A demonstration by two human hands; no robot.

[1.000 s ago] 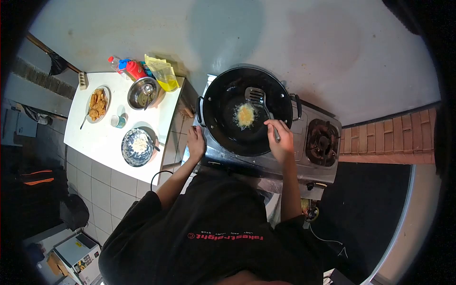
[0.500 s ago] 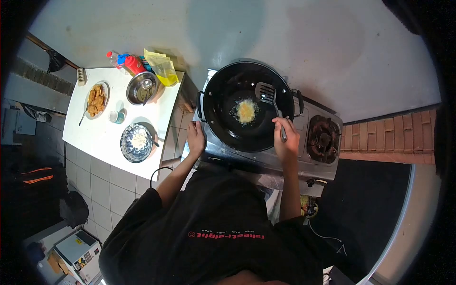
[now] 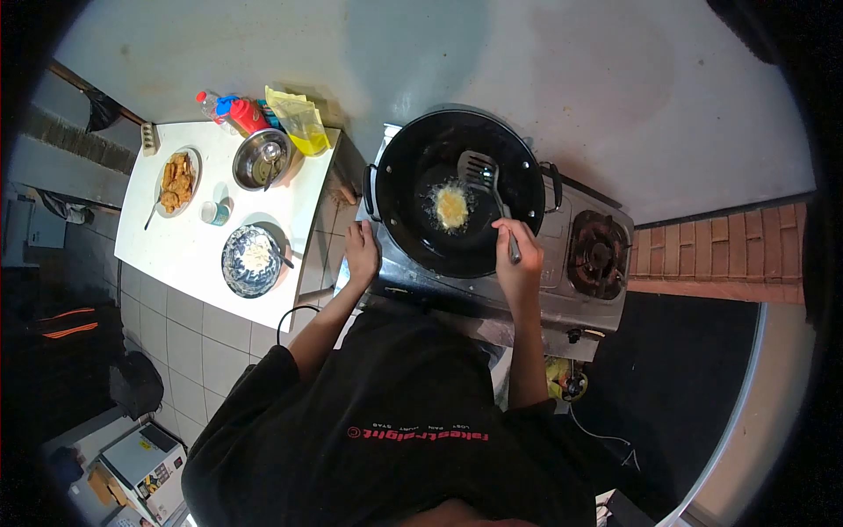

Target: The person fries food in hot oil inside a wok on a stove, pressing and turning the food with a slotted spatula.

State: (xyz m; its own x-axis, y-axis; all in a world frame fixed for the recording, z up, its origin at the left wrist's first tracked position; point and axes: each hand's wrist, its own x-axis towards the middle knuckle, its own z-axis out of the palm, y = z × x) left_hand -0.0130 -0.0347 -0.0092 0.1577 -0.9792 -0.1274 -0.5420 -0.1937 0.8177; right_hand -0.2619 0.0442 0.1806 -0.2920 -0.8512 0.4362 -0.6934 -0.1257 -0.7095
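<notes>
A black wok (image 3: 421, 237) sits on the left side of the gas stove (image 3: 562, 303). In its middle a golden, battered piece of food (image 3: 452, 207) fries in bubbling oil. My right hand (image 3: 518, 255) is closed around the handle of a slotted spatula (image 3: 479, 172), whose head is over the wok, just above and right of the food. At the stove's left edge, below the wok's left handle, rests my left hand (image 3: 361, 255). Its fingers lie stretched out and fairly flat, holding nothing.
On the white table (image 3: 184, 255) at left stand a plate of fried food (image 3: 178, 183), a steel bowl (image 3: 262, 160) with a ladle, a cup (image 3: 214, 212), a bowl of white batter (image 3: 253, 262), bottles and a yellow oil pouch (image 3: 299, 121). A bare burner (image 3: 600, 255) is at right.
My right hand and the spatula have shifted left, bringing the spatula's head closer to the frying food. My left hand stays at the stove's edge.
</notes>
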